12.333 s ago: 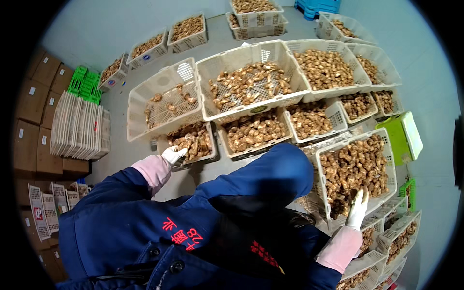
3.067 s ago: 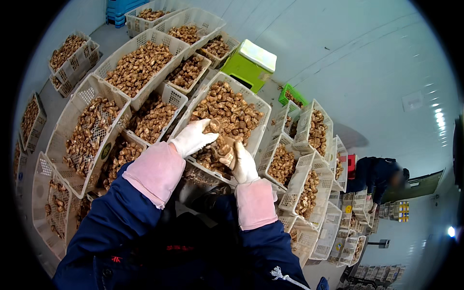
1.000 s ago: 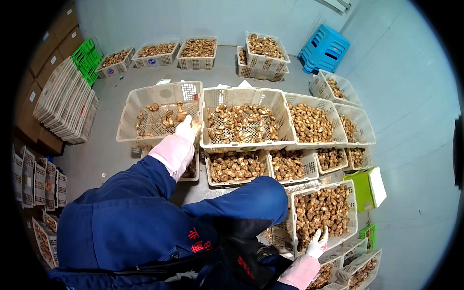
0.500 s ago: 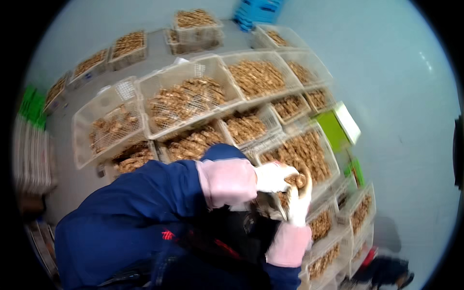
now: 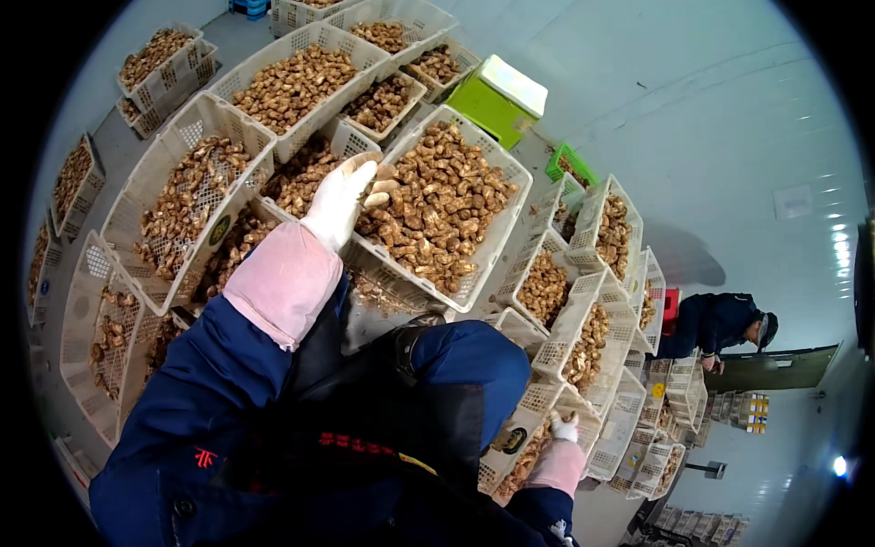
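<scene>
My left hand (image 5: 351,193), in a white glove with stained fingertips, hovers over the near-left side of a pale plastic crate (image 5: 521,196). Its fingers are stretched out and apart, and I see nothing held. Brown mushrooms (image 5: 442,205) heap up inside that crate. Low on the right, my right hand (image 5: 565,427), also gloved, reaches over a white crate (image 5: 524,421) with mushrooms (image 5: 529,469) in it. The fingers there look curled, small and partly hidden; what they hold, if anything, I cannot make out. Pink cuffs cover both wrists.
More mushroom crates (image 5: 187,196) stand left and ahead, some stacked. A green box with a white lid (image 5: 501,96) and a small green crate (image 5: 570,164) stand by the wall. At the far right a person in dark clothing (image 5: 720,324) bends over stacked crates (image 5: 684,387).
The view has swung toward the right. My hands, earlier together around a mushroom, are now apart: the left stays over the large crate, the right has gone down to a crate on the right.
</scene>
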The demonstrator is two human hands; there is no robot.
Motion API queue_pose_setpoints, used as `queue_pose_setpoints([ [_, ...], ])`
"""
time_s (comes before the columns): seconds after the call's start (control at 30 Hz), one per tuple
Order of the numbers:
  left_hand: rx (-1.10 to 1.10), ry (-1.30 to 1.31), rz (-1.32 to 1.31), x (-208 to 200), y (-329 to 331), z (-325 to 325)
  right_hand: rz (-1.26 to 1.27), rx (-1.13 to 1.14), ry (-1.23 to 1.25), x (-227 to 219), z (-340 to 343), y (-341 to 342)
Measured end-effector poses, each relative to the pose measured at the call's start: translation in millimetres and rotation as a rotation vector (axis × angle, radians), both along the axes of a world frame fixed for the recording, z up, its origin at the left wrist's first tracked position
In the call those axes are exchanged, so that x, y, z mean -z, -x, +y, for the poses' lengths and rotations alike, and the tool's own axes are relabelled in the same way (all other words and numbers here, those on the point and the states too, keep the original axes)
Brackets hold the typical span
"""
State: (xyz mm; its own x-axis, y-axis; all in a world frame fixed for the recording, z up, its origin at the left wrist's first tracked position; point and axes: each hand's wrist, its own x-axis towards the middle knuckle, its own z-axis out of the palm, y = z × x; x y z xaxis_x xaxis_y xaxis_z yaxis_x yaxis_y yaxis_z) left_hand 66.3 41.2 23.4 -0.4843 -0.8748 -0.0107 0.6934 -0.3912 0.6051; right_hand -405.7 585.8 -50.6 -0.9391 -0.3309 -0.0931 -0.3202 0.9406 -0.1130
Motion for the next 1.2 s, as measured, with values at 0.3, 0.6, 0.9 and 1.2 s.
queue_pose_setpoints([
  [0.3,-0.056,-0.117,-0.209,48,23,-21,-0.365,-0.521,0.429,-82,-305,-97],
  [0.6,0.050,-0.067,-0.428,22,40,-20,-0.066,-0.953,-0.465,59,-492,-151],
  [0.9,0.206,0.016,-0.433,25,42,-19,-1.440,-0.344,1.066,-9,-482,-173],
  [1.2,0.246,0.073,-0.455,21,51,-15,-1.071,-0.630,1.140,-95,-389,-162],
])
